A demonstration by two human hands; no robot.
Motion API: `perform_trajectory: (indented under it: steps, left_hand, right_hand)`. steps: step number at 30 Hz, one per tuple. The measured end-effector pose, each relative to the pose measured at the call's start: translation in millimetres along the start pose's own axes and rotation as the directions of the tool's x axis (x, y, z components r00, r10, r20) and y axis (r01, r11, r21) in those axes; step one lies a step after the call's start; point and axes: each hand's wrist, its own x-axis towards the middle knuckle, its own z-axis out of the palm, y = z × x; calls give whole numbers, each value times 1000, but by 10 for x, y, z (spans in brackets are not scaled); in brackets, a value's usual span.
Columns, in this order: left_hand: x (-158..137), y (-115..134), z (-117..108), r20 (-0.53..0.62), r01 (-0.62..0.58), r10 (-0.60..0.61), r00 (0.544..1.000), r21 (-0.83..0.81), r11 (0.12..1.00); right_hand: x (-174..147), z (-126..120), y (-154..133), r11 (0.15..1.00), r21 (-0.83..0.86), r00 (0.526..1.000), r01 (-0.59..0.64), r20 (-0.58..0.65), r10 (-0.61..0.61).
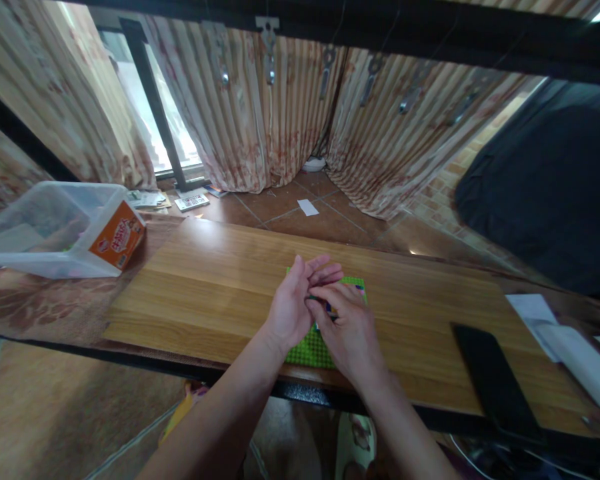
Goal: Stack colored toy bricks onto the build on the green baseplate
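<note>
A bright green studded baseplate (310,353) lies on the wooden board, partly hidden under both hands. Above it my left hand (293,300) is held palm up, its fingers loosely stretched out. My right hand (347,327) reaches over the left palm with thumb and index finger pinched together. At those fingertips there is a tiny dark piece, too small to name. Some small coloured bits, blue and orange among them, show on the baseplate beneath the right hand. Whether anything else rests in the left palm is hidden.
A clear plastic bin (55,263) with an orange label stands at the left. A black phone-like slab (497,380) lies on the wooden board (195,287) at right, near white paper (535,320) and a white case (587,367). Metal clips (270,63) hang from the bar above.
</note>
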Motion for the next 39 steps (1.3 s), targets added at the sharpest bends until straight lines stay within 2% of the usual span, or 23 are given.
perform_trajectory:
  steps: [5, 10, 15, 19, 23, 27, 30, 34, 39]
  left_hand:
    - [20, 0, -23, -3, -39, 39, 999, -1, 999]
    - [66, 48, -91, -74, -116, 117, 990, 16, 993]
    - [75, 80, -134, -93, -98, 97, 991, -4, 995]
    - [76, 80, -130, -104, -70, 68, 992, -20, 997]
    - [91, 67, -122, -194, -36, 36, 980, 2, 999]
    - [124, 24, -153, -296, -15, 42, 954, 91, 996]
    - [147, -24, -182, -325, -14, 78, 943, 193, 981]
    - [172, -81, -191, -312, -19, 128, 941, 329, 944]
    - [223, -136, -165, -254, -82, 213, 943, 445, 892]
  right_hand:
    - [9, -40, 18, 984, 148, 995, -98, 15, 97]
    - [10, -90, 126, 921, 319, 973, -223, 19, 229]
    - [17, -134, 199, 884, 424, 979, -196, 32, 202]
    - [22, -149, 222, 900, 399, 983, -177, 20, 184]
    - [21, -177, 304, 940, 282, 977, -191, -41, 210]
    - [31, -252, 429, 965, 147, 968, -219, -96, 234]
    - [46, -289, 509, 975, 90, 968, -205, -128, 216]
    - [42, -240, 606, 972, 148, 970, -180, -140, 201]
    - [-1, -117, 712, 903, 306, 944, -302, -37, 328]
